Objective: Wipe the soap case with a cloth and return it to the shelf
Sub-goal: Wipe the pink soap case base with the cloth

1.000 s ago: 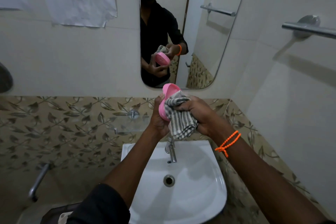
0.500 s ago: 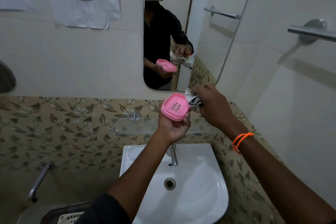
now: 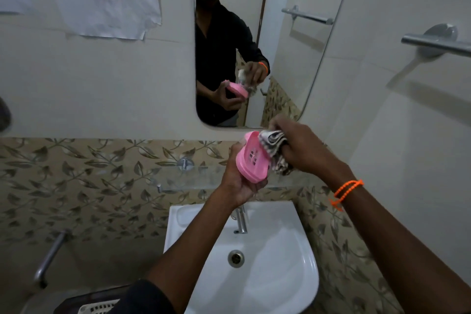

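A pink soap case [image 3: 251, 159] with drain slots in its floor rests tilted in my left hand [image 3: 238, 181], open side facing me. My right hand [image 3: 302, 146] grips a bunched grey-and-white striped cloth [image 3: 274, 150] and presses it against the case's right rim. Both hands are held in front of a clear glass shelf [image 3: 193, 173] fixed to the leaf-patterned tile band, above the sink. The cloth's lower end hangs below the case.
A white sink [image 3: 280, 275] with a steel tap [image 3: 240, 220] lies below the hands. A mirror [image 3: 293, 58] hangs on the wall ahead. A towel bar [image 3: 435, 44] sticks out at the right, a metal pipe [image 3: 49, 256] at lower left, a white basket [image 3: 98, 308] at the bottom edge.
The case turned from edge-on to open side toward me. My right hand pulled the cloth off to the right, then brought it back against the case's right rim.
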